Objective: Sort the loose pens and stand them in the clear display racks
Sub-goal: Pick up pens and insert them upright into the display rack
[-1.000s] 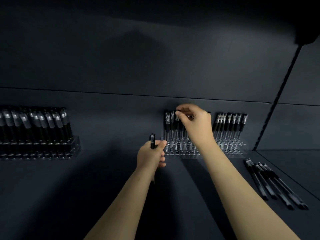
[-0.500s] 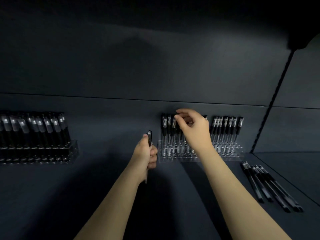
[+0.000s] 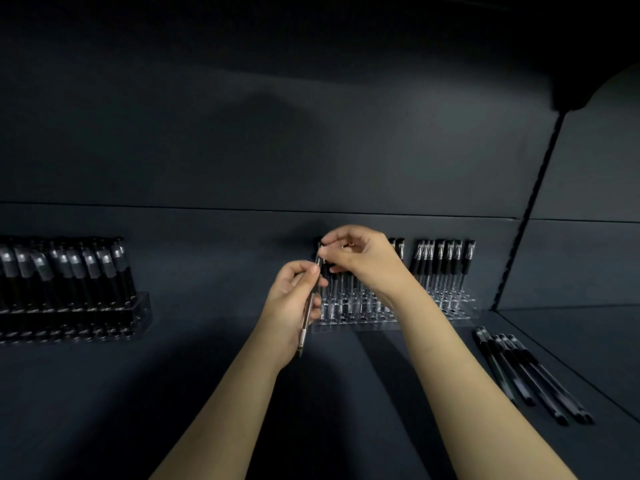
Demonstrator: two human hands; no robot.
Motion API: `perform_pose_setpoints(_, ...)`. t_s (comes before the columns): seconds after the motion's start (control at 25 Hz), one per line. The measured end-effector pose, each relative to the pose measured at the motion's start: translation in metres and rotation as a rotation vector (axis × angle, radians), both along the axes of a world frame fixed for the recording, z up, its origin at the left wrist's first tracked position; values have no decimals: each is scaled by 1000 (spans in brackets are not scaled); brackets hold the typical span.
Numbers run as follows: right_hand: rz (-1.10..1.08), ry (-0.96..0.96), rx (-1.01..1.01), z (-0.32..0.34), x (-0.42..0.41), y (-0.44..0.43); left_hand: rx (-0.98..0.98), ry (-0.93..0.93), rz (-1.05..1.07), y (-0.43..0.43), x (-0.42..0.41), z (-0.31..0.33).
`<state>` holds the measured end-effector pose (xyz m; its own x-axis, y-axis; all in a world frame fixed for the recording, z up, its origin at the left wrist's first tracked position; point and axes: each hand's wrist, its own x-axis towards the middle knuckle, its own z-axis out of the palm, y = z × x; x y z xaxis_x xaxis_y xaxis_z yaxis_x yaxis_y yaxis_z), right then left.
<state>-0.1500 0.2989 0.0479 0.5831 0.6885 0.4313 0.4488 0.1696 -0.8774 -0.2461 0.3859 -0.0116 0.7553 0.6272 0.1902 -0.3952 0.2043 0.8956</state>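
My left hand [image 3: 294, 299] grips one black pen [image 3: 306, 323] that runs slanted, tip low toward me and cap up. My right hand [image 3: 360, 261] reaches across and pinches that pen's cap end between thumb and forefinger, right in front of the clear display rack [image 3: 353, 320]. The rack holds several black pens standing upright; my right hand hides the tops of most of them. More upright pens [image 3: 445, 268] fill the rack's right part.
A second clear rack [image 3: 138, 306] full of black pens stands at the far left against the back wall. Several loose black pens [image 3: 530, 375] lie on the dark shelf at the right. A slotted upright [image 3: 530, 202] divides off the right bay.
My left hand has brought its pen up and right to the rack's left end. My right hand left the racked pens and now pinches the top of that pen.
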Motion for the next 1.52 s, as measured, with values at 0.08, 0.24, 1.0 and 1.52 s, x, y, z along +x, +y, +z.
perform_pose_setpoints(0.08, 9, 41, 1, -1, 2, -1, 25, -20, -18, -1, 1, -1)
perform_pose_setpoints(0.24, -64, 55, 54, 5, 8, -8, 126, 51, 144, 3, 7, -11)
perform_pose_setpoints(1.0, -446, -346, 134, -3, 35, -11, 524, 454, 275, 19, 17, -54)
perform_pose_setpoints(1.52, -393, -283, -8, -15, 32, -20, 575, 476, 310, 16, 16, -51)
